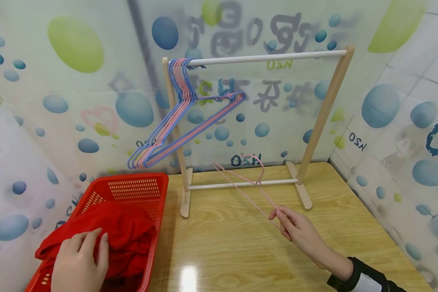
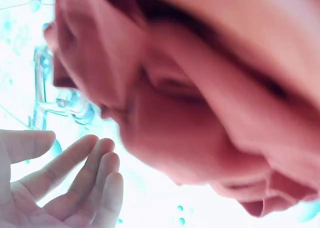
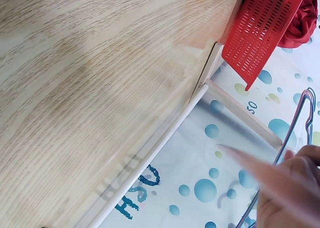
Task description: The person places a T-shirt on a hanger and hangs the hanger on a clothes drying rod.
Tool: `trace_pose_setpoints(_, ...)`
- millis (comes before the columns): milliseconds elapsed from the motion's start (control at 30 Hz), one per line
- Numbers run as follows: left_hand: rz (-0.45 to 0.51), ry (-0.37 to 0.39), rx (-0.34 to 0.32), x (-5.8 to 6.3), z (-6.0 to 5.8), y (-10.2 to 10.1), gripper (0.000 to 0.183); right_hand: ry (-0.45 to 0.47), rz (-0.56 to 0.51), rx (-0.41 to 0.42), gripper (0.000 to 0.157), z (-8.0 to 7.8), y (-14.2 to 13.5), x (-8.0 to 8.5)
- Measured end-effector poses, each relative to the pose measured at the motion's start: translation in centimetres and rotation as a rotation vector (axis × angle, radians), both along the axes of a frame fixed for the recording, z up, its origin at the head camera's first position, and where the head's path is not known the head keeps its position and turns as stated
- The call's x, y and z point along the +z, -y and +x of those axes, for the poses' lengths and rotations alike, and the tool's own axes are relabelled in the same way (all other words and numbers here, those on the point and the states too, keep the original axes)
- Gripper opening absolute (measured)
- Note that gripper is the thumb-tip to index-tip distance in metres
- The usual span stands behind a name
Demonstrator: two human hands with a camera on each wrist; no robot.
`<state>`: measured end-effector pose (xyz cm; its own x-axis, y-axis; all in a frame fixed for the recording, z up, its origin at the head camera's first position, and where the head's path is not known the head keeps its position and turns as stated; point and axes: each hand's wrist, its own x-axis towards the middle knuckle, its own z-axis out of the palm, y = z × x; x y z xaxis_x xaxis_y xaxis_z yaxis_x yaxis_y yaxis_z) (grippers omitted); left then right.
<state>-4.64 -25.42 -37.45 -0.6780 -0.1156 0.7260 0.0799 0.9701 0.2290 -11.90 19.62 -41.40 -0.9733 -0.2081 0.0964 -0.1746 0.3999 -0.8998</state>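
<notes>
My right hand (image 1: 299,231) grips one corner of a pink wire clothes hanger (image 1: 263,168) between thumb and fingers, above the table in front of the rack. The hanger's hook points up and away from the hand. My left hand (image 1: 80,259) is over the red cloth (image 1: 127,227) heaped in the red basket (image 1: 164,182). In the left wrist view, that hand's fingers (image 2: 82,170) are loosely bent with nothing between them, and the cloth (image 2: 170,123) appears beside the fingertips.
A wooden rack (image 1: 325,113) with a white top rod (image 1: 266,59) stands at the back of the table (image 1: 222,243). Several blue and pink hangers (image 1: 182,93) hang bunched at the rod's left end. Behind is a wall sheet (image 1: 106,52) with dots; the basket is at the left.
</notes>
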Motion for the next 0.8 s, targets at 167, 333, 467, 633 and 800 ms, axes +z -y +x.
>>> trace_pose_setpoints(167, -0.039, 0.01, -0.045, 0.9, -0.9, 2.4, 0.028, -0.053, 0.021, 0.029, 0.03, 0.2, -0.1, 0.1)
trace_pose_setpoints(333, -0.113, 0.055, -0.131, 1.2, -2.3, 5.6, 0.045, -0.059, 0.027, 0.037, 0.029, 0.3, 0.0, 0.1)
trace_pose_setpoints(467, -0.197, 0.134, -0.203, 1.0, -3.5, 8.6, 0.071, -0.056, 0.026, 0.036, 0.028, 0.4, 0.1, 0.2)
trace_pose_setpoints(633, -0.272, 0.264, -0.254, 0.3, -4.6, 11.9, 0.096, -0.069, 0.015, 0.044, 0.027, 0.7, 0.2, 0.3)
trace_pose_setpoints(800, -0.292, 0.433, -0.269, 0.2, -5.1, 13.7, 0.102, -0.066, 0.016, 0.044, 0.027, 0.7, 0.3, 0.4)
